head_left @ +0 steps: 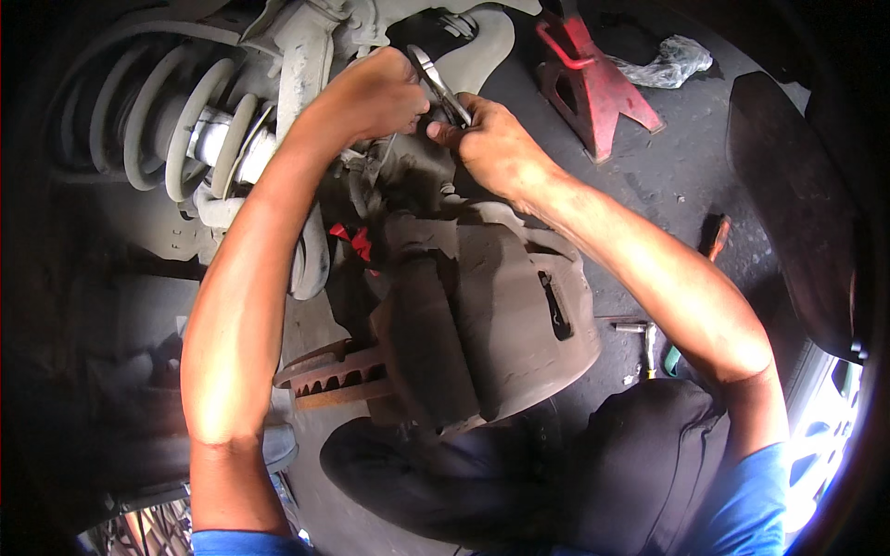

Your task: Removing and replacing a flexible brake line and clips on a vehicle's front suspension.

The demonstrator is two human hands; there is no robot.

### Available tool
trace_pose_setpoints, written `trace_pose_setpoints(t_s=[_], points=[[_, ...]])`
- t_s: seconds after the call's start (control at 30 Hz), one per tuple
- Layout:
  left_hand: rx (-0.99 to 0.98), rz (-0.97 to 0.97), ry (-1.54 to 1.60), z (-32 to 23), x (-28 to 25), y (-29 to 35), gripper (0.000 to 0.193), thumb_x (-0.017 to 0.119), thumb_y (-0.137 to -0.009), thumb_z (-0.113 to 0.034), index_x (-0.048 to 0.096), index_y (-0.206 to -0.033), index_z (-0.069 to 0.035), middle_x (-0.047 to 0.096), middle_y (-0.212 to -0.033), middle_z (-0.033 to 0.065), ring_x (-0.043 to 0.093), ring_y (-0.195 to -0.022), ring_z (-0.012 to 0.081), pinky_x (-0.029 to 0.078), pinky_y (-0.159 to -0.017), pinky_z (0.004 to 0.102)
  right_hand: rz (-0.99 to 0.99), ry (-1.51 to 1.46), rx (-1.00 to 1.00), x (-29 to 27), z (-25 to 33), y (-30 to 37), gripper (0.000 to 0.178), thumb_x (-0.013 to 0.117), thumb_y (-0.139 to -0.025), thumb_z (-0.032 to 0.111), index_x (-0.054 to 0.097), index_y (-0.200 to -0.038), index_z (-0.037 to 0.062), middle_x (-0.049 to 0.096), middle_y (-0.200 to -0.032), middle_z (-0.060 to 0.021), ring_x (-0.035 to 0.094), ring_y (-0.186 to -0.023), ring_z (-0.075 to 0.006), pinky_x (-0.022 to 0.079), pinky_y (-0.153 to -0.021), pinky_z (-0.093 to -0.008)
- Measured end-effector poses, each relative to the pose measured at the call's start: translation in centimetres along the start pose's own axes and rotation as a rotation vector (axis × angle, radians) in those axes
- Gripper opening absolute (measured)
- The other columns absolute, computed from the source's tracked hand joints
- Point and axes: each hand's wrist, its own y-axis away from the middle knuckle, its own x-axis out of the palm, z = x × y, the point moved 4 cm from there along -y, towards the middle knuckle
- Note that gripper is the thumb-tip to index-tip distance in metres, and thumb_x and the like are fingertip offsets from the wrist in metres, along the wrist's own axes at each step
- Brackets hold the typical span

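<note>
My right hand (501,148) is closed round a shiny metal hand tool (436,83). The tool slants up and left out of my fingers; its exact kind is unclear. Just left of it, my left hand (385,97) is curled into a fist close to the suspension parts, and whatever its fingers hold is hidden. Below both hands sits a brown, dusty brake caliper (501,315), beside the edge of a rusty vented brake disc (338,380). A bit of red material (352,243) shows beneath my left wrist.
Left of my arms is a coil spring (185,130) round a pale strut. On the dark floor stand or lie a red jack stand (593,93), crumpled clear plastic (672,63), an orange-handled tool (719,238) and a ratchet (649,343). A wheel (825,435) is at the lower right.
</note>
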Motion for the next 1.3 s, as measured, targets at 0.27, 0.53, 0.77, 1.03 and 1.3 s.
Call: trace_pose_setpoints(t_s=[0.27,0.53,0.77,1.03,1.3], points=[[0.377,-0.494,-0.583,-0.5,-0.5,0.2,0.024,0.062,-0.081,-0.013,0.07,-0.088,0.008,0.072,-0.09,0.0293,0.069,-0.09,0.0496,0.055,-0.089,0.0511,0.001,0.012,0.041,0.1,0.6,0.5,0.032,0.066,-0.099,0.02,0.063,-0.119,-0.0042,0.068,-0.088,-0.0155,0.064,-0.084,-0.0223,0.05,-0.08,-0.0384],[-0.099,0.247,0.129,-0.6,0.4,0.4,0.033,0.063,-0.1,-0.024,0.068,-0.108,0.008,0.074,-0.096,0.0166,0.071,-0.091,0.0212,0.059,-0.08,0.0349,0.058,0.046,0.006,-1.1,-0.8,0.9,0.027,0.07,-0.1,0.019,0.064,-0.119,0.0007,0.056,-0.08,0.0023,0.049,-0.073,-0.008,0.042,-0.067,-0.0278],[0.121,0.457,-0.108,-1.1,0.4,1.4,0.027,0.068,-0.095,-0.013,0.072,-0.112,0.008,0.076,-0.095,0.0105,0.069,-0.09,0.0154,0.054,-0.082,0.0304,0.114,0.026,-0.103,-2.1,-2.7,1.5,0.024,0.068,-0.098,0.012,0.061,-0.114,-0.0039,0.067,-0.089,-0.0135,0.059,-0.085,-0.0197,0.049,-0.083,-0.038],[0.151,0.462,-0.044,-1.1,0.4,1.4,0.028,0.071,-0.087,-0.009,0.073,-0.11,0.006,0.076,-0.091,0.0092,0.07,-0.083,0.0141,0.055,-0.077,0.0296,0.064,-0.015,-0.212,-2.4,-2.3,1.4,0.03,0.066,-0.096,0.005,0.06,-0.124,-0.0058,0.07,-0.097,-0.0129,0.059,-0.089,-0.0158,0.05,-0.086,-0.0327],[0.166,0.494,0.023,-1.3,0.8,1.3,0.027,0.075,-0.088,-0.014,0.073,-0.105,0.007,0.073,-0.086,0.0096,0.069,-0.076,0.0142,0.056,-0.071,0.0295,-0.003,-0.047,-0.177,-2.5,-2.9,1.1,0.028,0.07,-0.091,0.002,0.062,-0.117,-0.0001,0.068,-0.1,-0.0149,0.065,-0.094,-0.0218,0.051,-0.086,-0.0372]])
